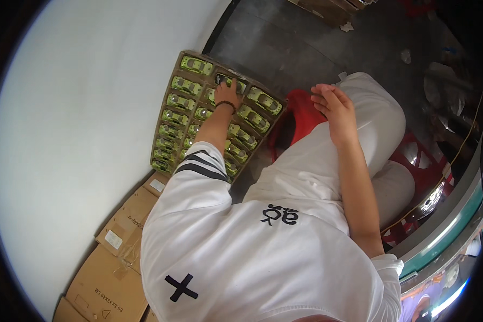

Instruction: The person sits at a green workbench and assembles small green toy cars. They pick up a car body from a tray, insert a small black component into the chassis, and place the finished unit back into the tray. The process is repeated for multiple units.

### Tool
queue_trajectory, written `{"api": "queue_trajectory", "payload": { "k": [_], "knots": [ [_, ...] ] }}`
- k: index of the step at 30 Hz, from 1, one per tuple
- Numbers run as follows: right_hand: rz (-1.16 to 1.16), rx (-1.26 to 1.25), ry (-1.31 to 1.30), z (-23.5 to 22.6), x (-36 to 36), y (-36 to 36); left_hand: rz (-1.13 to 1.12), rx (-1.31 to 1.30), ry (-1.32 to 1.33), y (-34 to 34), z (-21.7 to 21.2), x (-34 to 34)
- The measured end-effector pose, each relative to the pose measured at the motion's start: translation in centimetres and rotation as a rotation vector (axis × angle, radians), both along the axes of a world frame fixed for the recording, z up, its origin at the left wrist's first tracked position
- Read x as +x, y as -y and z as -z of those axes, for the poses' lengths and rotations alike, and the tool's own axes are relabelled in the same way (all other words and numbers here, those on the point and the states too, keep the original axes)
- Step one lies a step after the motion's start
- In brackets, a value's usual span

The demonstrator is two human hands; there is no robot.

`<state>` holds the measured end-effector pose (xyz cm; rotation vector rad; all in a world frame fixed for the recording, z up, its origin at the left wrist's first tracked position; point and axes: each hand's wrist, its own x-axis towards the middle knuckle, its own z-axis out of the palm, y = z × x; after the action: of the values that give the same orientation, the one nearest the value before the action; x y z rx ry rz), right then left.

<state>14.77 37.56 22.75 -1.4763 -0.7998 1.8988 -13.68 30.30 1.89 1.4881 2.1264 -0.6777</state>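
My left hand (227, 96), with a dark bracelet at its wrist, reaches into a cardboard tray (181, 53) with dividers. Its fingers close around a yellow-green toy car (240, 86) in the far part of the middle row; the hand hides part of that car. Similar toy cars (265, 101) sit in the compartments on both sides, in rows running toward me. My right hand (335, 112) is raised over my lap. Its fingers are loosely bent and apart, and nothing shows in them.
A white wall (91, 80) rises on the left. Brown cardboard boxes (110, 279) stand along it at the lower left. A red plastic stool (300, 115) is between the tray and my legs. At the right is a green-edged glass counter (440, 236).
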Motion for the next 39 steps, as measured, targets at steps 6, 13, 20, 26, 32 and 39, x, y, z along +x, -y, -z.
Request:
{"api": "queue_trajectory", "payload": {
  "k": [6, 13, 20, 26, 32, 39],
  "knots": [
    [0.011, -0.141, -0.097, 0.9, 0.5, -0.9, 0.324, 0.009, -0.026, -0.6, -1.0, -2.6],
    [0.05, -0.18, -0.135, 1.0, 0.5, -1.7, 0.092, 0.079, 0.11, 0.9, -3.7, -2.7],
    [0.031, -0.202, -0.17, 0.8, 0.0, -1.5, 0.015, -0.048, 0.015, 4.9, -0.9, -2.4],
    [0.03, -0.217, -0.165, 1.1, -0.2, -1.6, -0.23, 0.077, 0.102, 4.3, -0.3, 0.7],
    [0.028, -0.214, -0.164, 1.2, -0.5, -1.5, -0.454, 0.313, 0.185, 5.8, 1.6, 3.8],
    [0.061, -0.241, -0.165, 1.4, 0.0, -1.3, -0.327, -0.009, 0.199, 12.4, 4.3, 12.8]
  ]
}}
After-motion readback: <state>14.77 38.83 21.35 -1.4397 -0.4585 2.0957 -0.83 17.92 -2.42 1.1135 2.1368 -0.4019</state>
